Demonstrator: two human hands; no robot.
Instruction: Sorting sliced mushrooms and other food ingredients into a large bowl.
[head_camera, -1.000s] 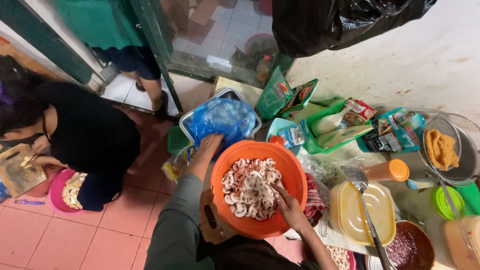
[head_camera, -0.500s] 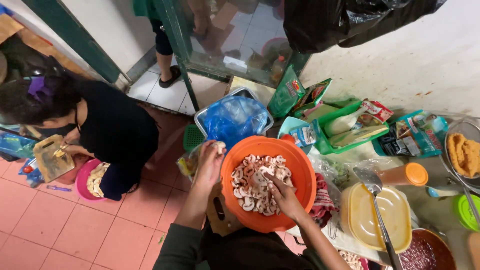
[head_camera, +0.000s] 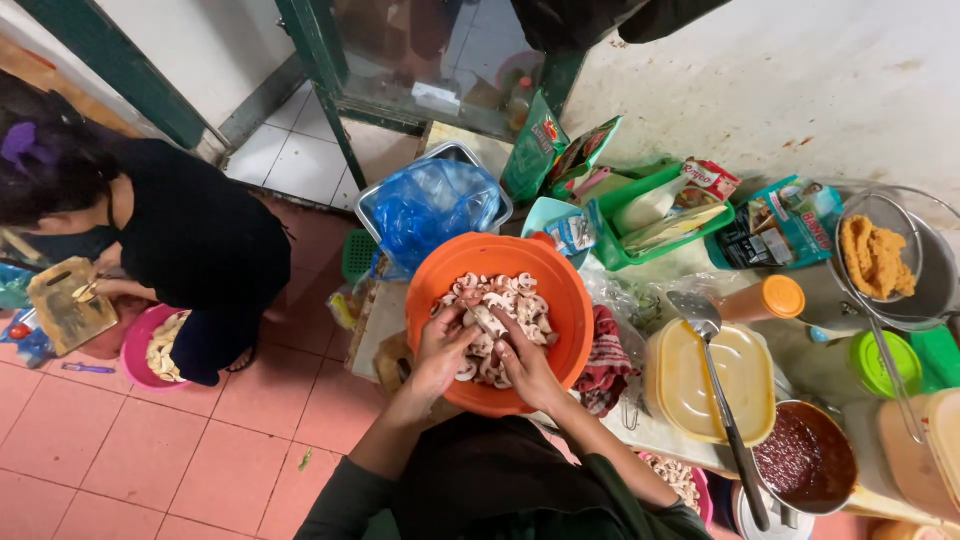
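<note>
Head view, looking down: we see the orange bowl (head_camera: 500, 270) of sliced mushrooms (head_camera: 490, 305) at the near edge of the surface (head_camera: 690, 265), directly before the person's chest. Both hands are inside it. The left hand (head_camera: 447, 352) lies on the slices at the bowl's near left; its grip is loosely curled over them, and we cannot tell whether any slice is pinched. The right hand (head_camera: 525, 362) lies just beside it, touching it, fingers (head_camera: 505, 325) bent down into the pile; its grip is likewise unclear to us.

Behind the bowl, a metal tray holding a blue plastic bag (head_camera: 425, 210). To the right, a red cloth (head_camera: 600, 360) against the bowl's rim, then a yellow lidded container (head_camera: 745, 385) with a ladle (head_camera: 710, 340) across it, and a pot of red sauce (head_camera: 805, 460). Further right, a wire strainer (head_camera: 880, 255) of fried pieces. A green basket (head_camera: 605, 245) of packets stands by the wall.

At far left, on the tiled floor (head_camera: 150, 450), another person (head_camera: 170, 230) crouches over a wooden cutting board (head_camera: 62, 310) beside a pink basin (head_camera: 135, 345).
</note>
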